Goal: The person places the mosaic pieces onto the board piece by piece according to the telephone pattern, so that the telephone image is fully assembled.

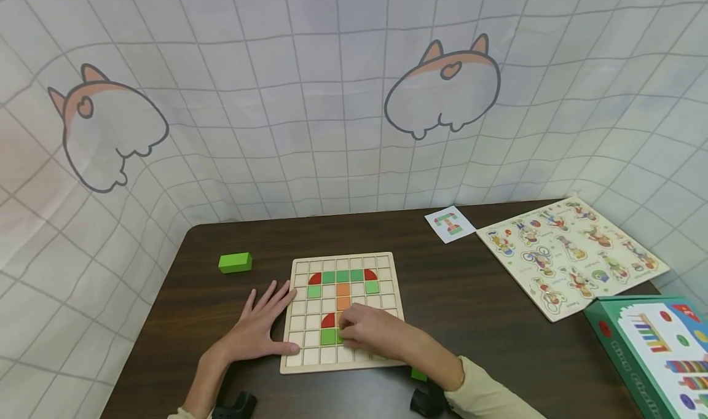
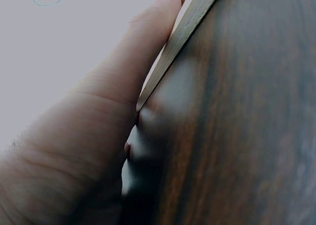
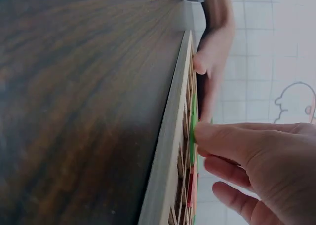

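Note:
A square wooden grid board (image 1: 301, 359) lies on the dark table, with green, red and orange pieces set in its cells. My left hand (image 1: 257, 330) is spread along the board's left edge, thumb on its lower left corner. The right hand (image 1: 376, 331) reaches over the lower middle, partly hiding the orange pieces (image 1: 343, 296). Its thumb and fingertips pinch a green block (image 3: 192, 136) at the board's surface. Beside those fingertips are another green block (image 1: 328, 336) and a red quarter-round piece (image 1: 329, 321). The left wrist view shows the left hand against the board's side.
A loose green block (image 1: 235, 263) lies at the back left; another green piece (image 1: 418, 375) shows beneath the right forearm. Behind the board is a pattern card (image 1: 450, 223). At right are an illustrated puzzle board (image 1: 575, 256) and a green box (image 1: 625, 351). A grid-patterned curtain (image 1: 343, 99) hangs behind.

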{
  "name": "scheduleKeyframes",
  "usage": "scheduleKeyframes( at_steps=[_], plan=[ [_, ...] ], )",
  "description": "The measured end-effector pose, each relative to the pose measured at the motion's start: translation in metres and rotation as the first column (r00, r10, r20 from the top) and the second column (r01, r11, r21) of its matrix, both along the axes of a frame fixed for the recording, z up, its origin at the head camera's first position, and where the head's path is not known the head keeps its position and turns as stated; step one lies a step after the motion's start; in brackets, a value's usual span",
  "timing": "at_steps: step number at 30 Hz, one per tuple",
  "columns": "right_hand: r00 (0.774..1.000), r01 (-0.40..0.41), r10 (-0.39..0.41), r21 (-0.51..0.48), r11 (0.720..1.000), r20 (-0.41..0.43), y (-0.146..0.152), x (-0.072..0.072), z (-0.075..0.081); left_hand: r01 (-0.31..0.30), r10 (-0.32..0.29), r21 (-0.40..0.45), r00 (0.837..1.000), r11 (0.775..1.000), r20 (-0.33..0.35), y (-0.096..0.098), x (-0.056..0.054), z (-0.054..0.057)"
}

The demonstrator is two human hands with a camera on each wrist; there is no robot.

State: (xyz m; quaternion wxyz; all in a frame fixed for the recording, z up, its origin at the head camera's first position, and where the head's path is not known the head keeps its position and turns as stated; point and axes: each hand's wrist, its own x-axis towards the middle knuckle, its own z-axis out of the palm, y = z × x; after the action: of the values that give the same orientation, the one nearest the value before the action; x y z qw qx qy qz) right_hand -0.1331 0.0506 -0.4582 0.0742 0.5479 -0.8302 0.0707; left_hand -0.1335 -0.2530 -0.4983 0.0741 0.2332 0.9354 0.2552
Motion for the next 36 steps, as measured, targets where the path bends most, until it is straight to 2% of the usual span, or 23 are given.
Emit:
scheduleKeyframes(
  at_steps=[3, 6, 9, 13, 17, 20, 24, 27, 32, 36],
  plan=[
    [0.999, 0.035, -0.035, 0.021, 0.999, 0.0, 0.002, 0.003, 0.003, 0.003, -0.003, 0.001, 1.0, 1.0, 0.001, -0.001, -0.001, -0.001],
    [0.997, 0.049, -0.048, -0.004, 0.999, 0.057, 0.013, 0.009, 0.007, 0.004, -0.004, -0.004, 1.0, 1.0, 0.01, -0.002, -0.001, -0.003],
    [0.992, 0.033, -0.024, -0.07, 0.997, 0.125, 0.037, 0.018, 0.006, 0.004, -0.004, -0.004, 1.0, 1.0, 0.024, -0.001, 0.0, -0.005],
    [0.978, 0.041, -0.005, -0.17, 0.985, 0.21, 0.077, 0.032, -0.003, 0.009, -0.009, 0.012, 1.0, 1.0, 0.028, 0.0, 0.0, -0.005],
    [0.939, 0.091, -0.007, -0.229, 0.969, 0.344, 0.107, 0.042, -0.013, 0.001, -0.001, -0.006, 1.0, 1.0, 0.026, -0.001, -0.001, -0.003],
    [0.907, 0.142, -0.035, -0.228, 0.963, 0.419, 0.122, 0.044, -0.018, -0.002, 0.003, -0.02, 1.0, 1.0, 0.021, -0.002, -0.001, -0.002],
    [0.882, 0.173, -0.057, -0.209, 0.962, 0.468, 0.131, 0.043, -0.021, 0.0, 0.0, -0.019, 1.0, 1.0, 0.02, 0.0, -0.001, 0.0],
    [0.884, 0.163, -0.061, -0.184, 0.969, 0.463, 0.132, 0.042, -0.021, -0.001, 0.001, -0.018, 1.0, 1.0, 0.023, 0.001, 0.0, 0.001],
    [0.911, 0.138, -0.058, -0.168, 0.976, 0.409, 0.131, 0.043, -0.02, 0.003, -0.003, -0.011, 1.0, 1.0, 0.023, 0.001, 0.001, 0.002],
    [0.93, 0.102, -0.024, -0.197, 0.975, 0.366, 0.133, 0.043, -0.018, 0.006, -0.006, -0.012, 1.0, 1.0, 0.022, 0.0, 0.0, 0.001]
  ],
)
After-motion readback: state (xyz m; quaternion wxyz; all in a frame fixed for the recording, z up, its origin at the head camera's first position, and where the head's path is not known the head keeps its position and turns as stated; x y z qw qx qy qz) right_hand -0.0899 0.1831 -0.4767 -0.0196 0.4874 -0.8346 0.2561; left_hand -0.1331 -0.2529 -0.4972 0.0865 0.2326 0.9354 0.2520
